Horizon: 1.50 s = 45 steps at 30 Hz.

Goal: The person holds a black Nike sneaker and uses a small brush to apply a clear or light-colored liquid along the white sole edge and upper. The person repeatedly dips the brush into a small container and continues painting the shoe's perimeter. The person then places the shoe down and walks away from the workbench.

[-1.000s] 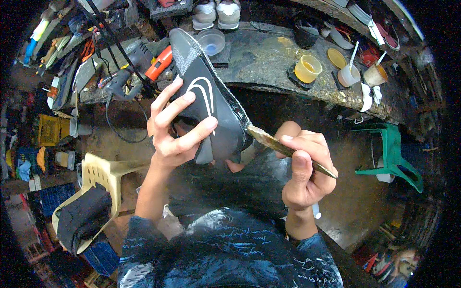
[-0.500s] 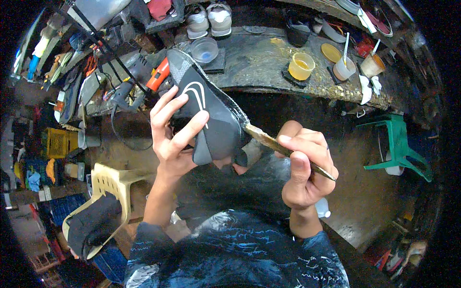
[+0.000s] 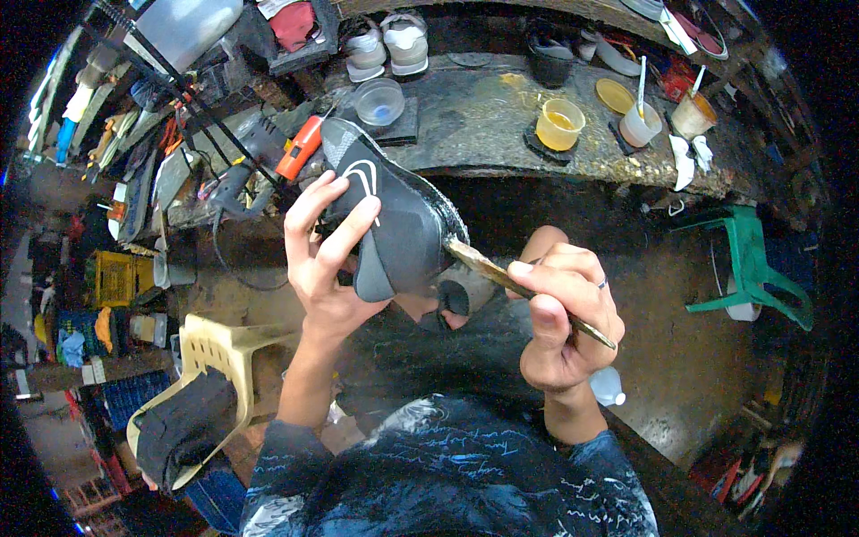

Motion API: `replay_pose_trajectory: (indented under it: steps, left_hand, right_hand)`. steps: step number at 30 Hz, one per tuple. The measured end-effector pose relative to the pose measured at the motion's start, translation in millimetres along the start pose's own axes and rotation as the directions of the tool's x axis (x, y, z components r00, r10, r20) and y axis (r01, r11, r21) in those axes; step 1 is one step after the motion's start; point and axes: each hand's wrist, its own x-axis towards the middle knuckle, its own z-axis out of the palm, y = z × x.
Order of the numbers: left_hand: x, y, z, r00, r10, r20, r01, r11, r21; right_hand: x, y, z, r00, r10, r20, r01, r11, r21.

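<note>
My left hand [image 3: 327, 246] holds a dark grey and black shoe upper [image 3: 394, 224] with pale curved lines on its side, fingers spread over it and thumb underneath. The upper's bottom edge faces right, looking dark and shiny along the rim; no outsole shows on it. Between thumb and fingers, my right hand [image 3: 568, 313] pinches a thin, flat, stained brush [image 3: 492, 271]. Its crusted tip touches the upper's edge near the heel end, while the pointed handle end sticks out past my palm. Bristles are too small to make out.
Across the front runs a worn workbench [image 3: 501, 116]. On it stand a tub of yellow liquid [image 3: 560, 125], a cup with a brush [image 3: 640, 123], a clear tub [image 3: 379, 102], an orange tool [image 3: 300, 148] and pale sneakers [image 3: 405, 43]. A green stool [image 3: 747, 268] and cream chair [image 3: 215, 345] flank me.
The brush tip has shifted slightly left and down along the upper's edge. My left hand has tilted the upper a little, and the view has turned slightly.
</note>
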Motion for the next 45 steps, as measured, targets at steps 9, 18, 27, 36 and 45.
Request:
replay_pose_trajectory:
  steps: [9,18,27,36,45]
  left_hand:
    - [-1,4,-4,0.998,-0.062,0.031,0.061,0.998,0.030]
    - [4,8,-5,0.993,-0.111,0.039,0.110,0.993,0.036]
    - [2,19,-4,0.983,-0.171,0.062,0.171,0.985,0.004]
    - [-4,23,-4,0.952,-0.273,0.139,0.283,0.958,-0.056]
    - [-6,20,4,0.934,-0.317,0.163,0.330,0.942,-0.060]
  right_hand:
    - [0,-3,1,0.999,-0.039,0.038,0.039,0.999,-0.005]
    - [-1,-4,5,0.996,0.045,-0.071,-0.037,0.994,0.107]
    - [5,2,16,0.973,0.215,-0.083,-0.204,0.972,0.116]
    - [7,7,18,0.980,-0.198,0.010,0.197,0.968,-0.153]
    - [-10,-1,6,0.971,-0.142,0.193,0.201,0.922,-0.330]
